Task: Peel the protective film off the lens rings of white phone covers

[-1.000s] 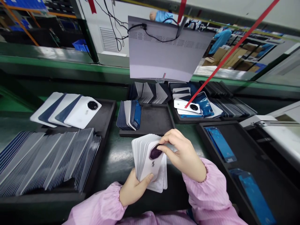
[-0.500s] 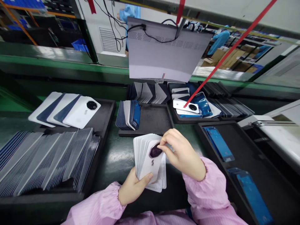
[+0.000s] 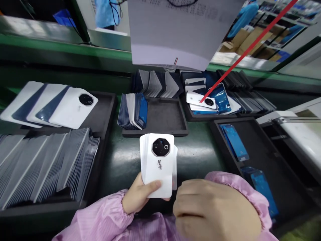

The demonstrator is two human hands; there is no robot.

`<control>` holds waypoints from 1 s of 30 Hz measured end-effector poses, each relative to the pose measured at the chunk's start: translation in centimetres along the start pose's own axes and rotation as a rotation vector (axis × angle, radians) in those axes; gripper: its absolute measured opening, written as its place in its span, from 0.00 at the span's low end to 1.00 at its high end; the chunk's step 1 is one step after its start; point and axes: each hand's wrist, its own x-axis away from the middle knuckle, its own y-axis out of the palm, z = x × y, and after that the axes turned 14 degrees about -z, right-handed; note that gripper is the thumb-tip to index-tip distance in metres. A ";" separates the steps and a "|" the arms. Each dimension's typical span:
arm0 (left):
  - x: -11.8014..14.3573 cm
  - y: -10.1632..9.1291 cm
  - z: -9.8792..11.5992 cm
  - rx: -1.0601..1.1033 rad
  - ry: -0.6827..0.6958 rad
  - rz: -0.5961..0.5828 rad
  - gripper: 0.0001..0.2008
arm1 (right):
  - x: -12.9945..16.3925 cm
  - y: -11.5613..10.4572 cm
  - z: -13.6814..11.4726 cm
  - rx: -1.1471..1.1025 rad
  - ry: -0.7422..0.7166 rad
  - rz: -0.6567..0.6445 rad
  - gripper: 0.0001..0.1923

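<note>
At far left, a black foam tray [image 3: 105,110] keeps glossy white back covers [image 3: 72,108] fanned above leaning grey rows. At centre, the left hand [image 3: 137,197] grips a stack of white covers [image 3: 157,164] by its lower edge, upright above the green belt [image 3: 198,150], octagonal black camera plate outward. At near right, the right hand [image 3: 213,211] is loosely curled, blurred; whether it holds anything cannot be told.

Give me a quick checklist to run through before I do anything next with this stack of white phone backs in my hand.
1. Stack of white phone backs gripped: ok, left hand holds its lower end, thumb on the front.
2. Top cover faces up, camera ring visible: ok.
3. Stack squared: not ok, a cover juts out at the right edge.
4. Right hand free: cannot tell, blurred, palm hidden.
5. Bare space in the middle tray: ok.
</note>
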 end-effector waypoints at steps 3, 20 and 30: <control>0.2 0.1 0.0 0.014 -0.021 0.018 0.16 | -0.3 -0.3 0.6 -0.085 -0.016 0.021 0.15; 0.0 0.4 0.8 0.011 -0.094 0.058 0.17 | -0.7 -1.4 1.3 -0.151 -0.039 -0.070 0.16; 0.0 0.5 0.9 -0.022 -0.091 0.034 0.16 | -0.6 -1.1 1.5 -0.175 -0.045 0.023 0.14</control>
